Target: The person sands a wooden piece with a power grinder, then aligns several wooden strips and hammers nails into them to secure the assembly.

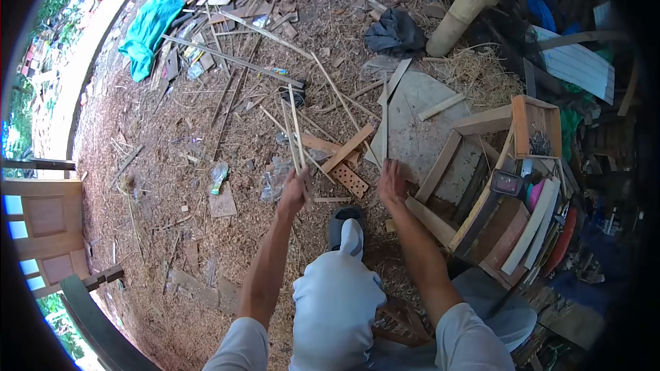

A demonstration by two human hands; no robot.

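- A few sticks (296,127), mid-frame, pinched in the left hand (293,192).
- Right hand (392,184), just right of centre, by a strip's (385,127) lower end; I can't tell its grip.
- Holed block (350,182), between the hands.

Ground (158,185) is covered in wood shavings. Teal cloth (155,24) far left, by the scrap pile. Black plastic bag (395,33) crumpled near the foot of a round post (474,3) — curly shavings heap (485,75) just beside it. Ribbed pale sheet (577,69) far right. Green-and-white wrapper (218,177) on the ground, left of centre — paneled wooden door (48,216) at the left edge, light coming through its openings.
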